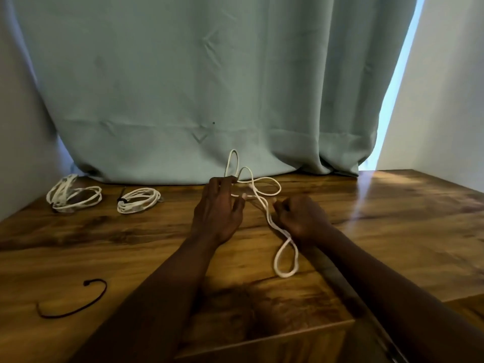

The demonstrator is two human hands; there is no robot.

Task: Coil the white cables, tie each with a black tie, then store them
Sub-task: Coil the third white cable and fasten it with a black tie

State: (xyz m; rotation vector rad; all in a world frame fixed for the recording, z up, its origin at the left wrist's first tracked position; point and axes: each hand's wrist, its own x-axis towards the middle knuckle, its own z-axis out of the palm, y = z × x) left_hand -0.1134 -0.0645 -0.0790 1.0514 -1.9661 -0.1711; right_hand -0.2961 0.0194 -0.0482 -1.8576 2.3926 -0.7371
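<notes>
I see the loose white cable (264,205) sprawled mid-table between the spread, ungripping left hand (218,213) and the right hand (301,218) clenched on its strands; thin, limp, springy, I judge, so best gripped at gathered loops.

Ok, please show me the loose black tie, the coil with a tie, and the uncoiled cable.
loose black tie (78,309), head view, middle of its curve
tied coil (138,200), head view, near strands
uncoiled cable (286,260), head view, near loop
</notes>
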